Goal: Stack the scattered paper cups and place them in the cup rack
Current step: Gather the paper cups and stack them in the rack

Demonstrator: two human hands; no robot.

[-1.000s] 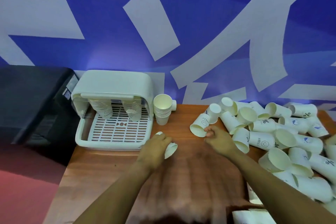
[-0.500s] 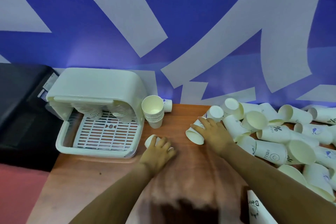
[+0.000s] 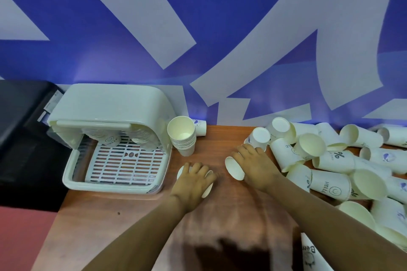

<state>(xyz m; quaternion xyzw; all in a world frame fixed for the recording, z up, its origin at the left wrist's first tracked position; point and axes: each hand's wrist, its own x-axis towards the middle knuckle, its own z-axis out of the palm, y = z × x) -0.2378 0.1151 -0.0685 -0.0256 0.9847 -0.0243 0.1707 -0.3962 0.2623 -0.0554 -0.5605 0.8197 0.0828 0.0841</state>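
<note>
On the wooden surface [image 3: 136, 222], the left hand [image 3: 193, 180] curls over one lying paper cup [image 3: 208, 185] near the cup rack [image 3: 110, 138], while the right hand [image 3: 255, 167] grips another cup [image 3: 234, 168] beside the scattered pile [image 3: 330, 160].

A second before, the right hand [image 3: 256, 166] lay with curled fingers on the brown wooden table [image 3: 123, 222], just short of the nearest white paper cup lying on its side [image 3: 235, 169]. Half a second later it had reached forward and laid its fingers over that cup at the edge of the heap of scattered white paper cups [image 3: 343, 167]. By the last moment it gripped the cup and had drawn it a little clear of the heap, open mouth turned toward the left hand [image 3: 193, 180]. The left hand's own white paper cup [image 3: 208, 186], earlier showing plainly past the fingers, had become mostly covered by them.
</note>
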